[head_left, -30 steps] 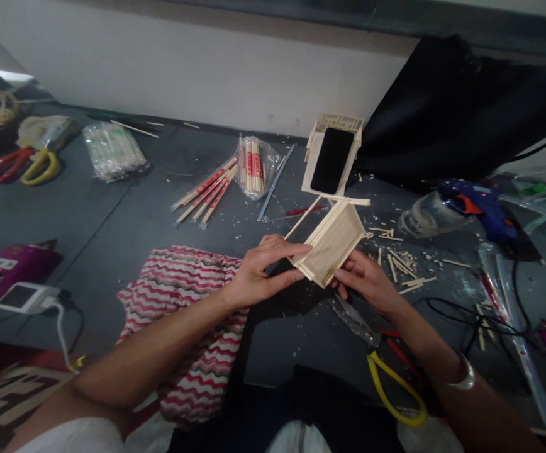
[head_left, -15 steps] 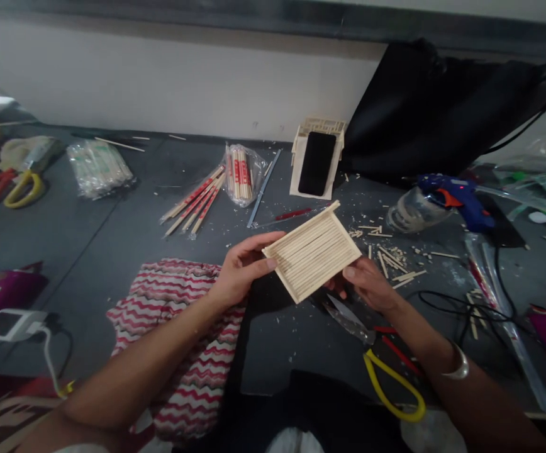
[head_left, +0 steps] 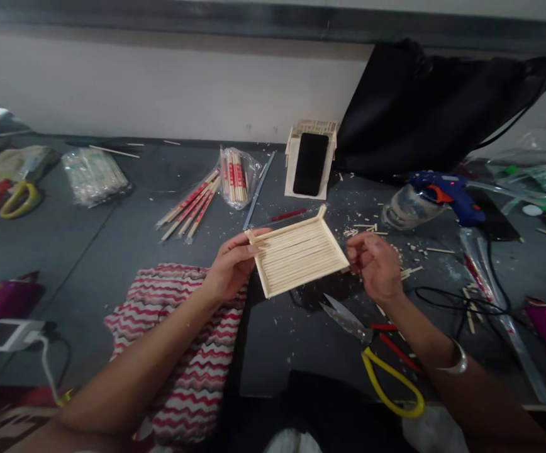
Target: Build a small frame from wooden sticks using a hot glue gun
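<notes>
My left hand (head_left: 230,264) pinches the left end of a small tray-like frame (head_left: 301,251) made of pale bamboo sticks. Low stick walls edge its slatted base, and short ends jut from its two far corners. Beside the frame's right corner, my right hand (head_left: 377,267) has loosely curled fingers, apart from one another, with nothing visible in them. Whether a fingertip still brushes the corner I cannot tell. Below the frame, scissors (head_left: 367,340) with red and yellow handles lie with their blades slightly apart, partly under my right forearm.
A blue glue gun (head_left: 456,195) rests on a clear jar (head_left: 409,207). Cut stick pieces (head_left: 407,272) litter the right side. A phone (head_left: 311,163) leans at the back near wrapped chopsticks (head_left: 192,204). Zigzag cloth (head_left: 192,377) lies left, and a black cable (head_left: 443,296) loops right.
My right hand has come off the frame's right side and moved slightly right and up. The frame has shifted left and tilted flatter, still in my left hand.
</notes>
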Motion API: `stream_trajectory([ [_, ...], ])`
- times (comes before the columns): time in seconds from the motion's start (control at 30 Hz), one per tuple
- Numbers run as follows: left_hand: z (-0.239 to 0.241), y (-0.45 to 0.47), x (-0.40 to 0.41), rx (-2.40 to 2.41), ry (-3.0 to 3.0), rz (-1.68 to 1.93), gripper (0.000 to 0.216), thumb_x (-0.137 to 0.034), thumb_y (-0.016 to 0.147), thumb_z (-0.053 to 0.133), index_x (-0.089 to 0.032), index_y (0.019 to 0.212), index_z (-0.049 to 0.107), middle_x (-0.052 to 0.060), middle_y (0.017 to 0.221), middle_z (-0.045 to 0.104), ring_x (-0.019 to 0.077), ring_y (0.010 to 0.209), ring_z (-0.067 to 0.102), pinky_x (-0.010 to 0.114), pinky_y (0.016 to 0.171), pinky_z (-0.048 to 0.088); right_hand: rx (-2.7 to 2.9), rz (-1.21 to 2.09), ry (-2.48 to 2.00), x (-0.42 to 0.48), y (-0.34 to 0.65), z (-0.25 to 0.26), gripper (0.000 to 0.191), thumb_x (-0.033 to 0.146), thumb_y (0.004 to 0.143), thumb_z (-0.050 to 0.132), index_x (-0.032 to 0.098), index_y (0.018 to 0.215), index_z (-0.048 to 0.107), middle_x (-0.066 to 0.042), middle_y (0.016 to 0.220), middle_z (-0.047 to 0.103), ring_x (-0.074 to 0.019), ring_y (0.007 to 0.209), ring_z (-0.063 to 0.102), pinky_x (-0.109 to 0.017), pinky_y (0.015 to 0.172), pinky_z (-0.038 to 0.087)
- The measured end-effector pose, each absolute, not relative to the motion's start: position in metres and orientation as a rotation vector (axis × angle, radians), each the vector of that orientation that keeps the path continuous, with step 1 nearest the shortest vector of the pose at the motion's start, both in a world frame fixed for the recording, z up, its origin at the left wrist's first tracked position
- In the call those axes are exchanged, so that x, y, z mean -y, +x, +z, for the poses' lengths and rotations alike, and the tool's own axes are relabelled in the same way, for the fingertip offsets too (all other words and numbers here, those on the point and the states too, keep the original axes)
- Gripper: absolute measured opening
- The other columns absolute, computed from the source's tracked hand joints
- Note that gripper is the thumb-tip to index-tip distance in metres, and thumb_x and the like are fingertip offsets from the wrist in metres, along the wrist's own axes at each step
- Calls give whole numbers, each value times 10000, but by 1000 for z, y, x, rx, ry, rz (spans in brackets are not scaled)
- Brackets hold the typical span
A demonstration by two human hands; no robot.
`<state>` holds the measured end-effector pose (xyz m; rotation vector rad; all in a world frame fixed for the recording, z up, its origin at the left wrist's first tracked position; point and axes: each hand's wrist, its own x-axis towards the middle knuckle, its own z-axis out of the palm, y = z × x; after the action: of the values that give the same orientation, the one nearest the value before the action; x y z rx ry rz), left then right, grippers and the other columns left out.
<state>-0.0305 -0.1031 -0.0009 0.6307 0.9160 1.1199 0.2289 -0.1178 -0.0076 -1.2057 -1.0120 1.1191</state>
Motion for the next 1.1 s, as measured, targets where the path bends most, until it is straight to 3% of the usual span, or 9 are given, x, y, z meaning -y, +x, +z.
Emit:
stream_trajectory([
  [0.07,-2,-31,104,-898,643,1068,366,-255,508,916,-179,860,854,41,807,810,194,750,714,279,735,547,1076,1187,-1286,119,228,-6,380,597,742,718,218,740,690,23,575,578,-111,466,447,-231,403,289],
  [0.23,-10,-32,107,-867,710,1026,395,-333,590,952,-202,947,846,36,870,809,191,816,713,282,784,543,1235,1310,-1417,123,224,-3,381,573,679,785,216,657,656,27,576,599,-131,540,527,-244,491,396],
  [0.4,-19,-29,105,-885,858,1058,489,-476,658,946,-221,1056,819,63,1044,812,249,1038,721,358,969,540,967,1400,-1467,120,219,1,425,556,523,865,216,595,619,32,534,616,-135,519,555,-242,495,450],
  [0.63,-27,-25,104,-1014,941,1098,581,-561,701,900,-230,1158,761,73,1304,743,300,1279,629,418,1106,482,919,1296,-1549,118,214,4,434,576,493,843,228,656,641,49,502,589,-123,434,499,-240,400,400],
  [0.83,-23,-25,104,-1024,936,1041,571,-556,723,874,-206,1159,758,82,1167,775,286,1128,685,395,987,543,956,1258,-1568,118,214,3,455,618,527,803,231,661,605,50,499,567,-115,423,476,-216,348,300],
  [1.0,-25,-26,105,-1028,999,1038,549,-475,745,868,-207,1202,725,51,1043,764,200,911,683,318,813,564,978,1243,-1613,118,215,1,467,633,526,801,225,665,623,58,493,549,-92,405,406,-213,342,246],
  [1.1,-28,-27,105,-973,980,997,599,-422,731,886,-215,1249,667,28,955,753,191,870,687,322,806,569,1101,1186,-1594,119,217,-3,427,613,581,795,227,681,641,55,508,547,-100,431,424,-222,365,271],
])
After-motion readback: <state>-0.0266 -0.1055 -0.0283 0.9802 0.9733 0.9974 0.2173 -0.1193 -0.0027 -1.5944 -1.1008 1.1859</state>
